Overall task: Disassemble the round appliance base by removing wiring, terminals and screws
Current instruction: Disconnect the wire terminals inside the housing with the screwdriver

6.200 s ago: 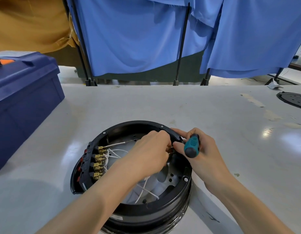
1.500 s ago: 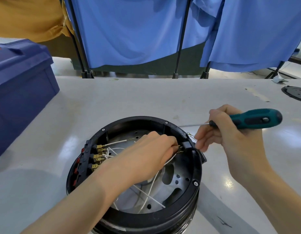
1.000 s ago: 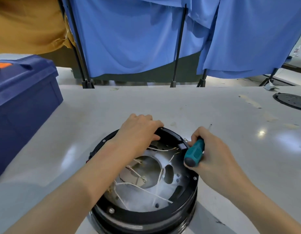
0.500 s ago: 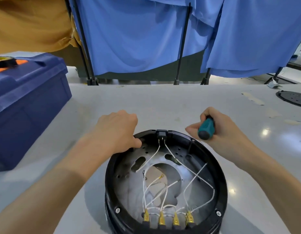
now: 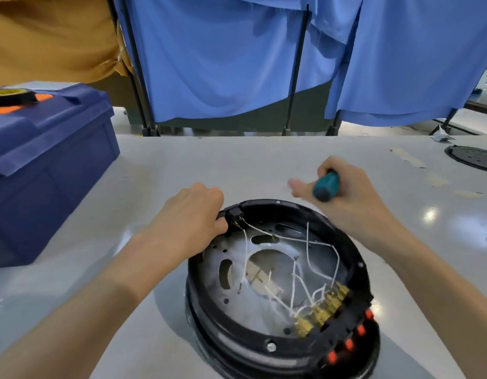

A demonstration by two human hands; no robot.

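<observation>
Our left hand (image 5: 191, 218) grips the far-left rim of the round black plastic appliance base (image 5: 264, 356) on the grey table (image 5: 237, 165); our right hand (image 5: 349, 199), blurred, apparently clasps a teal-handled screwdriver (image 5: 325, 186) beyond it.

Round black appliance base (image 5: 264, 348) lies open-side up on the table; white wiring (image 5: 299, 269) inside — brass terminals (image 5: 323, 310) near edge.

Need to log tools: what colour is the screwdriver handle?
Teal screwdriver handle, head view.
</observation>
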